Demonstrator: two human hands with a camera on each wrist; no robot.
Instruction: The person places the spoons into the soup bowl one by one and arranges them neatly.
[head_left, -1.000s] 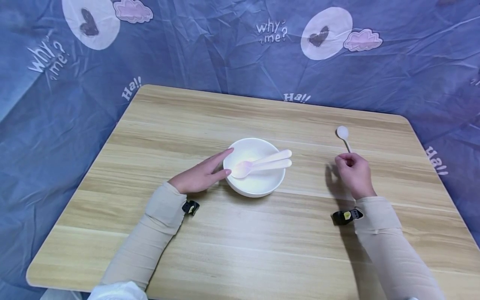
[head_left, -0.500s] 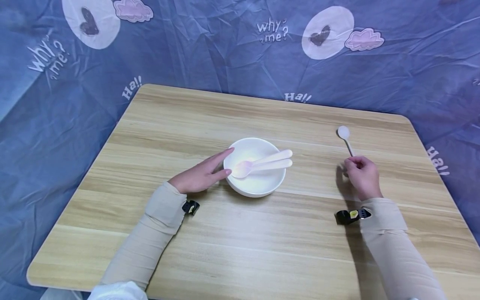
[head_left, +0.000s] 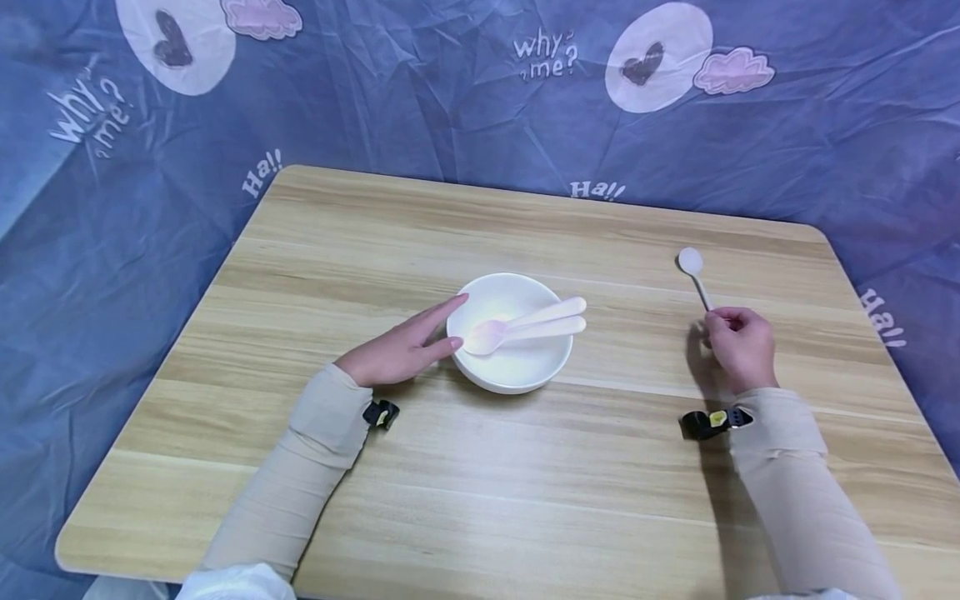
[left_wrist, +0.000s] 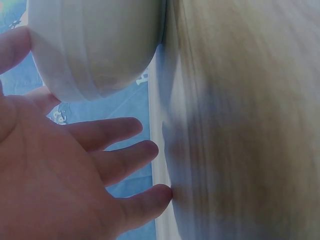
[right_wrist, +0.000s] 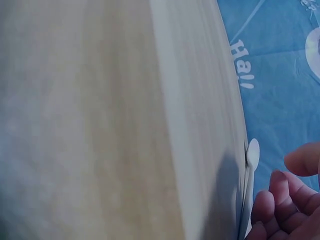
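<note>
Bowl (head_left: pixel 517 371): smooth, glossy. Handles (head_left: pixel 543 330) at its three o'clock: smooth, plastic-looking. Spoon (head_left: pixel 691 261), at its two o'clock: likewise. Bench (head_left: pixel 465 483): wood-grained, shows soft sheen. Backdrop (head_left: pixel 450 83), twelve o'clock: creased cloth.

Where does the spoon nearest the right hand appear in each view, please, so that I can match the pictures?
Head: the spoon is at right, just above the right hand.
Left wrist: not in it.
Right wrist: the spoon is at lower right, left of the hand.
Shared landmark: the wooden table.
</note>
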